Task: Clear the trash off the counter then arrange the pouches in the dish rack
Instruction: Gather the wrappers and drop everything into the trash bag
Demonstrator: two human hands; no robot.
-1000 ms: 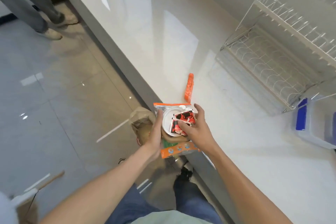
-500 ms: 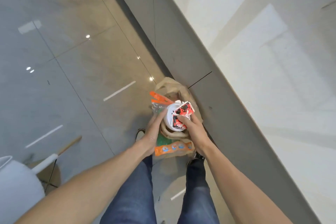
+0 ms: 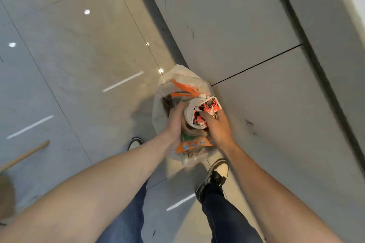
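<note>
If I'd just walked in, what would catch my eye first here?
Two bare hands, left hand and right hand, meet mid-frame, clutching a bundle of trash: a white cup lid with a red-and-black wrapper on top. Directly beneath, a clear trash bag sits on the grey floor beside the cabinet front.

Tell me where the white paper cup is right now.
In the head view, centre frame: the white paper cup is held between left hand and right hand, above the trash bag on the floor.
</note>
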